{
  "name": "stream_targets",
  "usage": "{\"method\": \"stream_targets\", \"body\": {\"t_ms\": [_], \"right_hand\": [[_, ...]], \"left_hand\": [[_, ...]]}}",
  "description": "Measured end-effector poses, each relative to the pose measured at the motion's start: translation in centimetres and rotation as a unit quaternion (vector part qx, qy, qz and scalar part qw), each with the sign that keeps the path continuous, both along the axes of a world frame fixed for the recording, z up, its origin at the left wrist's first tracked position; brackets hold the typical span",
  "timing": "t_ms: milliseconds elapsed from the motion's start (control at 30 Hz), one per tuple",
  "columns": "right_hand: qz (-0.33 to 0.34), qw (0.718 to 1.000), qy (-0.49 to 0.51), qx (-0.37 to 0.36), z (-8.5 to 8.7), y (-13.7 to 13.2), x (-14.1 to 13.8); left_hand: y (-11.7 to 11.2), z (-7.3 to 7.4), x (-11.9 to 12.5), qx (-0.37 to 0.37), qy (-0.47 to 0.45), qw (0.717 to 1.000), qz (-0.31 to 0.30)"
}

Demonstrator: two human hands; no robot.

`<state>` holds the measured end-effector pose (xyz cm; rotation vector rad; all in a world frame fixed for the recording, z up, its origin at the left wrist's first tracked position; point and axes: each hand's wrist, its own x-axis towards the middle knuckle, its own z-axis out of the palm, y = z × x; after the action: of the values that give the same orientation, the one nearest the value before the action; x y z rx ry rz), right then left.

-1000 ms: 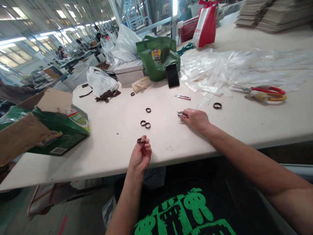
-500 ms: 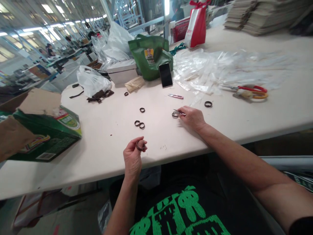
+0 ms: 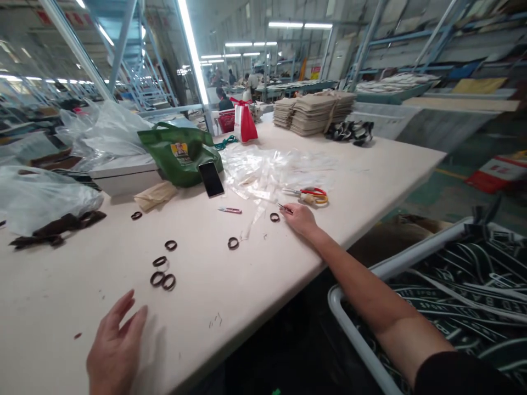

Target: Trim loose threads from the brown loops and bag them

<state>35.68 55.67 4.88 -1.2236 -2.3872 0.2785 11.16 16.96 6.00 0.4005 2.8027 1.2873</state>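
My left hand (image 3: 115, 345) lies near the table's front edge, fingers spread and holding nothing. Just beyond it, two dark rings (image 3: 163, 281) touch each other, with two more (image 3: 160, 261) (image 3: 171, 245) behind them. My right hand (image 3: 300, 218) is stretched far out on the white table (image 3: 61, 296), closed round small metal snips (image 3: 285, 208) whose tip points left. A dark ring (image 3: 274, 217) lies just left of that hand. Another ring (image 3: 233, 243) sits nearer the middle.
Behind the rings are a pink cutter (image 3: 229, 210), a phone (image 3: 211, 179) leaning on a green bag (image 3: 177, 153), clear plastic sleeves (image 3: 272, 170), red-handled scissors (image 3: 313, 195) and a white box (image 3: 123, 175). Dark straps (image 3: 57, 225) lie left. A cart of black straps (image 3: 453, 285) stands right.
My view swung to the right. My left hand let go of its ring and opened flat. My right hand moved further right with the snips, leaving a ring on the table.
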Motion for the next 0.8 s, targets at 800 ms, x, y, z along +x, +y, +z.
{"method": "stream_targets", "body": {"t_ms": [800], "right_hand": [[0.321,0.877,0.231,-0.271,3.7,-19.3,-6.2]], "left_hand": [[2.1,1.0,10.8,0.309,-0.311,0.88,-0.182]]}}
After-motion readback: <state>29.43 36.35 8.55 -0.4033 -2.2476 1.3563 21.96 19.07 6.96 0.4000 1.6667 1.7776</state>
